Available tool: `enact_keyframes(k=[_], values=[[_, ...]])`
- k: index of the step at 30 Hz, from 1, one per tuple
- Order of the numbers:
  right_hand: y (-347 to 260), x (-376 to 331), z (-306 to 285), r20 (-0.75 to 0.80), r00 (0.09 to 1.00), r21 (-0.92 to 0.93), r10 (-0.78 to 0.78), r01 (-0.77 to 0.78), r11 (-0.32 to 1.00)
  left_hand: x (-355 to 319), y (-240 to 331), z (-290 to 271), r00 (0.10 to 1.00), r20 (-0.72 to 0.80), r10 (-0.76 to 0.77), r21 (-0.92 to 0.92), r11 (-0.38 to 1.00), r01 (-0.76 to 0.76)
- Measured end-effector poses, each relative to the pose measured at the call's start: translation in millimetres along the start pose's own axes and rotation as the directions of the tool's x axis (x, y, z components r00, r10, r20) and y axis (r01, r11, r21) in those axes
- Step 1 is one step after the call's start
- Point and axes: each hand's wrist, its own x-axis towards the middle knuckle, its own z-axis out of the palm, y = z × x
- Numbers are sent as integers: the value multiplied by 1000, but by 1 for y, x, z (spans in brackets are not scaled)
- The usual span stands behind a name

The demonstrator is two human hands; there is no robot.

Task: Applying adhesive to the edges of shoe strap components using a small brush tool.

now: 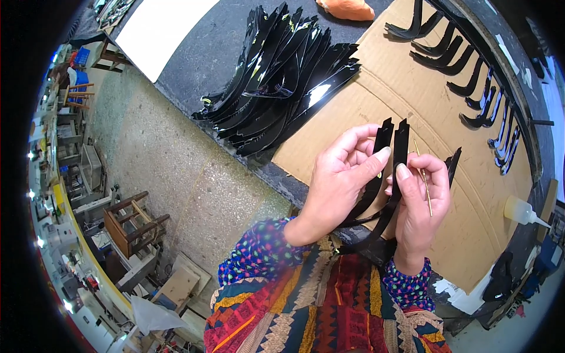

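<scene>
Over the cardboard sheet [471, 235], my left hand [336, 176] pinches a glossy black curved strip [383, 136] between thumb and fingers. A second black strip [401, 140], with a similar notched end, stands beside it in my right hand [421, 197]. Both strips point away from me, and their lower parts curve toward my lap. A thin brass-coloured rod [425, 182] also sits among the fingers of my right hand. Behind that hand, the tip of another black strip [454, 162] shows; the hand hides the rest of it.
A large heap of black strips [282, 82] lies at the far left of the dark table [182, 56]. Several curved strips [438, 59] line the right side. A squeeze bottle [521, 210] stands at right, an orange lump [347, 8] at the back. A wooden stool [126, 226] is on the floor.
</scene>
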Motion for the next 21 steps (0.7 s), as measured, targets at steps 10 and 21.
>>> enact_keyframes(k=[10, 21], values=[[4, 2, -1, 11, 1000, 7, -18, 18, 1000, 3, -3, 0, 1000, 10, -1, -14, 1000, 1], [3, 2, -1, 13, 1000, 5, -14, 14, 1000, 3, -2, -3, 999, 26, -37, 7, 999, 37]])
